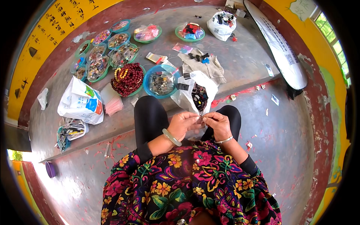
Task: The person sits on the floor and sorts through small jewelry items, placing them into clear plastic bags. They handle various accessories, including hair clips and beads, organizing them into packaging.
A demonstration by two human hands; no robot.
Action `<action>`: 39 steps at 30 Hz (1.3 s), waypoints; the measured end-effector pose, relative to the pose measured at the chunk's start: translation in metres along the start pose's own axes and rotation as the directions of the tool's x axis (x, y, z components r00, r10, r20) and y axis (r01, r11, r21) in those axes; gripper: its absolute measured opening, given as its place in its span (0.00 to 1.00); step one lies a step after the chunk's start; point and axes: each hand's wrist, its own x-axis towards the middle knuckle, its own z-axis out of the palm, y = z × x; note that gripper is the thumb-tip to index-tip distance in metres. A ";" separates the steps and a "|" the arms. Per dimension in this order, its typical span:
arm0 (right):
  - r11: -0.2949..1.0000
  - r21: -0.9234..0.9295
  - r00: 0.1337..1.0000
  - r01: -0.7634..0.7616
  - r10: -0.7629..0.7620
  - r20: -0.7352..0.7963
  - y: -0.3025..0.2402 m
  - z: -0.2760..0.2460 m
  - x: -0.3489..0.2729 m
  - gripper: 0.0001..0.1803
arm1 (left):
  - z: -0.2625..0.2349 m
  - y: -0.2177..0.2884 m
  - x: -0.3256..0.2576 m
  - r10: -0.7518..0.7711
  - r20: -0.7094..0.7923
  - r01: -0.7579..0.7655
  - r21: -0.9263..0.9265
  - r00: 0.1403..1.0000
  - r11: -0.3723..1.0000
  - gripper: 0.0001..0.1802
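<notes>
My left hand (180, 126), with a pale green bangle at its wrist, and my right hand (220, 125), with a silver bangle, meet between my knees. The fingertips of both are pinched together on something small that I cannot make out. Below them shows a faint see-through patch, maybe thin plastic. Just beyond the fingers stands an open white plastic bag (212, 84) holding dark and coloured small pieces. To its left is a blue basin (147, 88) with clear packets in it. Dark red beads (131, 87), with a yellow strand on top, fill a green bowl further left.
Several bowls of small packets stand at the back left. A green bowl (203, 36) and a white bag (221, 33) sit at the back. A printed white bag (75, 103) and pink straw-like sticks (114, 106) lie left. A cloth (217, 71) lies near the raised floor's edge.
</notes>
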 end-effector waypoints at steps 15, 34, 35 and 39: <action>0.986 -0.065 0.987 0.153 -0.148 0.069 -0.012 0.006 -0.001 0.09 | -0.011 -0.003 0.004 -0.063 0.083 0.072 -0.109 0.995 0.991 0.11; 0.912 -0.299 0.959 0.279 -0.250 0.132 -0.001 0.002 0.002 0.11 | -0.008 -0.003 0.005 -0.106 0.053 0.112 -0.108 0.993 0.988 0.12; 0.916 -0.290 0.960 0.276 -0.248 0.131 -0.002 0.003 0.002 0.11 | -0.008 -0.003 0.005 -0.102 0.052 0.107 -0.104 0.993 0.989 0.11; 0.918 -0.307 0.966 0.252 -0.217 0.143 -0.002 0.001 0.003 0.11 | -0.011 -0.006 0.005 -0.080 0.016 0.081 -0.081 0.997 0.993 0.11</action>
